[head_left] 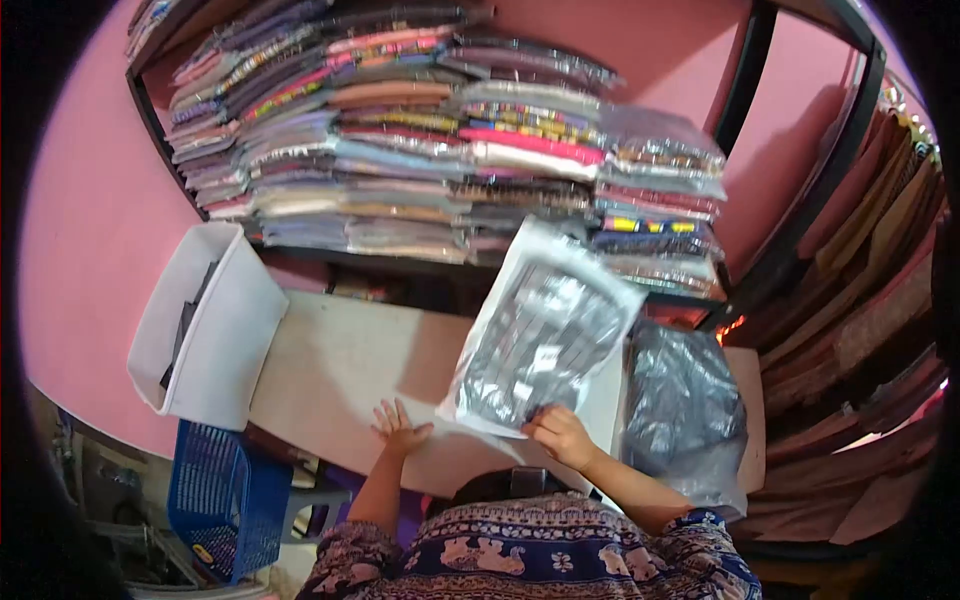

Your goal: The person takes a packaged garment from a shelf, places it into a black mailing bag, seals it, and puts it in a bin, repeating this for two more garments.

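Note:
My right hand [560, 436] grips the lower edge of a clear plastic bag with a dark folded garment [545, 335] inside. The bag is tilted up above the table, its top reaching toward the shelf, and small white labels show on its front. My left hand [402, 428] is at the table's near edge, fingers spread, holding nothing. Beside the held bag on the right lies another plastic-wrapped dark bundle [685, 400].
A pale table [335, 350] carries a white bin [215, 330] at left with dark items inside. Behind stands a shelf of stacked bagged garments [400, 150]. A blue plastic basket [225, 500] sits low at left. Brown clothes [850, 330] hang at right.

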Demonstrator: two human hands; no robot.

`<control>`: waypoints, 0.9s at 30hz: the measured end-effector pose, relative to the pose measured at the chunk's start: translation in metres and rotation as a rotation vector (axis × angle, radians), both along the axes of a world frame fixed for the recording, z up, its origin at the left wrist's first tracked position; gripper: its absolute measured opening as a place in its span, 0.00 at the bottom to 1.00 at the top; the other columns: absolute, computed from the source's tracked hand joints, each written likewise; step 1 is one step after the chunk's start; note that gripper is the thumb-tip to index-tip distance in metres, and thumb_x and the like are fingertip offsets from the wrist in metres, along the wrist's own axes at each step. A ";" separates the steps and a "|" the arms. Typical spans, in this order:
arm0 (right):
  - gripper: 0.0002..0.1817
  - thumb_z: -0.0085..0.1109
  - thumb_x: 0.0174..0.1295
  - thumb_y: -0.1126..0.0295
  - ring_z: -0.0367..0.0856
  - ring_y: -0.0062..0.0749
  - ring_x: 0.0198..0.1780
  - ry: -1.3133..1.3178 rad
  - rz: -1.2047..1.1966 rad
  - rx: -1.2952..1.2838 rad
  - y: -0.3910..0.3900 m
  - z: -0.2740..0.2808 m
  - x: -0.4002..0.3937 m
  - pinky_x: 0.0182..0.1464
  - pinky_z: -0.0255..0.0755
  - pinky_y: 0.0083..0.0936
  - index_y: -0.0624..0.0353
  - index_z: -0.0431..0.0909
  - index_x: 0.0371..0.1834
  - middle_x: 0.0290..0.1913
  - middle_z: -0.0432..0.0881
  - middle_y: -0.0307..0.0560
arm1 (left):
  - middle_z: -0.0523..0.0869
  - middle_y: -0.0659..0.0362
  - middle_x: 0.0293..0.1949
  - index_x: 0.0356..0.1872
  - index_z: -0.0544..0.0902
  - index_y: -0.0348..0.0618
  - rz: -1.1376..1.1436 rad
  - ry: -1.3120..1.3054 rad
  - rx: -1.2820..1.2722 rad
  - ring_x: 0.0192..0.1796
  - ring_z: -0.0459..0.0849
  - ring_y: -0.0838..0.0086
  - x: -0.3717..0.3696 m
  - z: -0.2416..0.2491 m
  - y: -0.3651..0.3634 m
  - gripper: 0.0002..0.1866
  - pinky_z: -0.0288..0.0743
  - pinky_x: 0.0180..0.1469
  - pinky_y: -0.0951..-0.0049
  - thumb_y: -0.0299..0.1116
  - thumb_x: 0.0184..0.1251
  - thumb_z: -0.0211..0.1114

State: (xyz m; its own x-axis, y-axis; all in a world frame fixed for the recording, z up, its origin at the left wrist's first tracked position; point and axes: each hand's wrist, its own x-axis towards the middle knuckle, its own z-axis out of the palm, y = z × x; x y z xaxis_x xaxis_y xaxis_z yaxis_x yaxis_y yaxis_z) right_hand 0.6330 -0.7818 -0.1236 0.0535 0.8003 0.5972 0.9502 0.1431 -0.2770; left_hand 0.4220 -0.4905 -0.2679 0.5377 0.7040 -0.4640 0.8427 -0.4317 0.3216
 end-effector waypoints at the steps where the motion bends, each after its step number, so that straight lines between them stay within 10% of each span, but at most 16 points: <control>1: 0.13 0.58 0.47 0.73 0.76 0.38 0.40 0.160 0.009 -0.188 -0.014 -0.042 -0.011 0.42 0.71 0.33 0.55 0.80 0.38 0.36 0.76 0.43 | 0.22 0.47 0.74 0.74 0.29 0.51 0.012 0.007 -0.006 0.73 0.16 0.49 0.000 0.002 -0.001 0.65 0.18 0.66 0.34 0.74 0.46 0.59; 5: 0.06 0.60 0.58 0.70 0.79 0.41 0.33 0.634 0.000 -0.366 -0.041 -0.095 -0.032 0.35 0.74 0.32 0.57 0.79 0.37 0.36 0.77 0.46 | 0.33 0.45 0.75 0.75 0.43 0.48 0.067 -0.033 0.053 0.74 0.22 0.45 0.003 0.003 -0.015 0.58 0.21 0.67 0.34 0.68 0.50 0.61; 7: 0.09 0.62 0.58 0.68 0.79 0.42 0.32 0.652 -0.181 -0.299 -0.042 -0.095 -0.022 0.35 0.74 0.33 0.59 0.78 0.38 0.35 0.77 0.47 | 0.57 0.41 0.70 0.69 0.61 0.41 0.001 -0.116 0.423 0.71 0.53 0.45 0.015 -0.005 -0.018 0.46 0.47 0.68 0.44 0.58 0.54 0.64; 8: 0.12 0.64 0.57 0.66 0.79 0.43 0.31 0.656 -0.362 -0.225 -0.042 -0.095 -0.016 0.35 0.74 0.33 0.61 0.76 0.40 0.35 0.77 0.48 | 0.57 0.41 0.70 0.69 0.61 0.41 -0.004 -0.111 0.419 0.71 0.53 0.45 0.021 -0.010 -0.024 0.46 0.47 0.68 0.44 0.58 0.54 0.64; 10: 0.17 0.68 0.53 0.66 0.78 0.43 0.30 0.552 -0.797 -0.123 -0.042 -0.113 0.002 0.34 0.73 0.33 0.62 0.73 0.40 0.33 0.77 0.49 | 0.77 0.42 0.51 0.57 0.73 0.36 -0.073 -0.696 -0.159 0.52 0.77 0.52 0.037 -0.001 -0.052 0.32 0.70 0.55 0.59 0.46 0.55 0.66; 18: 0.23 0.75 0.45 0.62 0.79 0.30 0.31 1.115 -0.570 -0.762 -0.072 -0.117 0.003 0.32 0.73 0.27 0.64 0.71 0.34 0.27 0.78 0.45 | 0.84 0.53 0.47 0.54 0.78 0.39 -0.645 -0.244 -0.640 0.48 0.80 0.71 0.033 0.013 -0.053 0.27 0.74 0.49 0.72 0.44 0.56 0.69; 20: 0.24 0.75 0.44 0.61 0.80 0.28 0.33 1.193 -0.458 -0.790 -0.075 -0.166 0.022 0.34 0.74 0.26 0.64 0.73 0.35 0.30 0.80 0.45 | 0.83 0.45 0.48 0.52 0.79 0.34 -0.131 -0.225 -0.687 0.51 0.81 0.61 0.035 0.022 -0.048 0.33 0.72 0.54 0.64 0.54 0.53 0.69; 22: 0.22 0.73 0.48 0.62 0.79 0.25 0.33 1.024 -0.745 -0.297 -0.059 -0.170 0.041 0.34 0.74 0.24 0.65 0.75 0.39 0.32 0.81 0.43 | 0.84 0.48 0.47 0.50 0.80 0.36 -0.083 -0.242 -0.461 0.52 0.80 0.66 0.056 -0.023 -0.031 0.30 0.72 0.54 0.66 0.53 0.57 0.67; 24: 0.20 0.70 0.53 0.63 0.78 0.24 0.33 1.343 -0.801 -0.042 -0.024 -0.170 0.064 0.32 0.73 0.23 0.65 0.76 0.42 0.33 0.81 0.43 | 0.85 0.53 0.44 0.48 0.82 0.38 0.265 -0.765 -0.550 0.51 0.80 0.69 0.095 0.019 -0.044 0.24 0.71 0.54 0.67 0.49 0.61 0.65; 27: 0.14 0.65 0.59 0.66 0.78 0.23 0.33 1.756 -0.805 -0.044 0.016 -0.149 0.085 0.31 0.72 0.22 0.63 0.78 0.43 0.33 0.81 0.40 | 0.82 0.54 0.50 0.54 0.77 0.37 0.534 -0.576 -0.774 0.51 0.79 0.69 0.135 0.014 -0.033 0.25 0.74 0.50 0.69 0.45 0.62 0.65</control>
